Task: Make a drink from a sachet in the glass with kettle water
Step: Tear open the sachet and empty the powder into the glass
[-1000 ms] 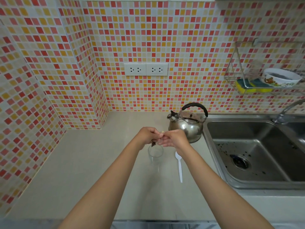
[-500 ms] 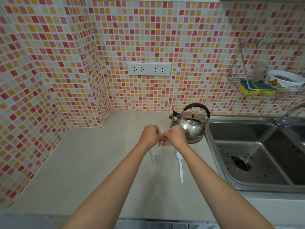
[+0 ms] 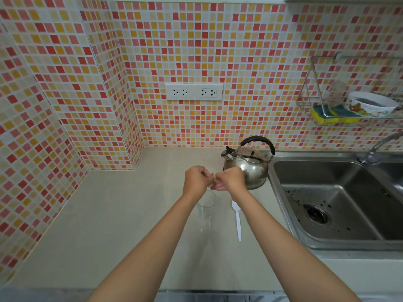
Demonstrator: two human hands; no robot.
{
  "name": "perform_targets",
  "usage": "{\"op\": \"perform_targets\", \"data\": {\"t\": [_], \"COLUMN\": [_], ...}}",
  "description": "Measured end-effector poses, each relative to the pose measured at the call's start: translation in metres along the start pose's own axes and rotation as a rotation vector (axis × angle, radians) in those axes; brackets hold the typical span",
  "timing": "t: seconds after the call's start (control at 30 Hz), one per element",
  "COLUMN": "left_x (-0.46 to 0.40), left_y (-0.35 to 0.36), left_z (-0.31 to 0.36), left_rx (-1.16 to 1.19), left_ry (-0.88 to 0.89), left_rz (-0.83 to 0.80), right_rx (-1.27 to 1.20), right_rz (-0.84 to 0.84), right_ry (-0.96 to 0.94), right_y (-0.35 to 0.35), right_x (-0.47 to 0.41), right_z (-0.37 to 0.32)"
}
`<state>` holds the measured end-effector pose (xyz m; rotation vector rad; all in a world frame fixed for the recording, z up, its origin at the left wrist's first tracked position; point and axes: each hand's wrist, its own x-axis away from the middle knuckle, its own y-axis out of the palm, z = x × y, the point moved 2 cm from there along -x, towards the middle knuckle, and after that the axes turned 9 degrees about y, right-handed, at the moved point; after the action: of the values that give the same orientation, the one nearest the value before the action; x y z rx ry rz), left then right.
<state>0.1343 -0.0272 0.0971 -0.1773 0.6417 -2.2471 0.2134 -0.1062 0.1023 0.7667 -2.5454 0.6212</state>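
Fingers of the left hand (image 3: 195, 180) and right hand (image 3: 229, 179) pinch together on one small sachet (image 3: 213, 175), mostly hidden; no writing is legible. Directly below them stands one glass (image 3: 206, 205), one white spoon (image 3: 237, 216) right of it, one kettle (image 3: 250, 166) beyond.

A pale beige worktop (image 3: 113, 225) is running along the tiled wall and is meeting the steel sink (image 3: 340, 205) set into its right end. A clear, empty glass (image 3: 206, 205) is standing upright near the middle of it, with a white plastic spoon (image 3: 237, 221) lying flat just beside the glass on the right, its bowl pointing toward the wall. Behind the spoon, a shiny metal kettle (image 3: 250, 168) with a black handle is sitting on the worktop, close against the sink's edge.
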Motion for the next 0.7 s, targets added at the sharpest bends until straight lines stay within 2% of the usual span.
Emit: {"op": "perform_targets", "data": {"t": [0.1,0.23,0.4,0.5,0.6,0.7], "left_x": [-0.001,0.001,0.005,0.005,0.003,0.000], "left_y": [-0.003,0.001,0.007,0.008,0.005,0.003], "left_z": [0.001,0.000,-0.002,-0.004,-0.003,-0.002], "left_rx": [0.040,0.055,-0.015,-0.142,-0.367,-0.560], "left_ry": [-0.040,-0.067,0.008,0.073,0.142,0.283], "left_rz": [0.009,-0.023,-0.010,0.019,0.050,0.058], "right_rx": [0.020,0.185,0.251,0.321,0.396,0.408], "right_rz": [-0.044,0.047,0.127,0.191,0.221,0.183], "right_ry": [0.061,-0.022,-0.074,-0.109,-0.146,-0.143], "right_y": [0.002,0.004,0.006,0.005,0.007,0.006], "right_x": [-0.005,-0.006,-0.004,-0.005,-0.004,-0.007], "right_z": [-0.001,0.000,0.000,0.003,0.004,-0.001]}}
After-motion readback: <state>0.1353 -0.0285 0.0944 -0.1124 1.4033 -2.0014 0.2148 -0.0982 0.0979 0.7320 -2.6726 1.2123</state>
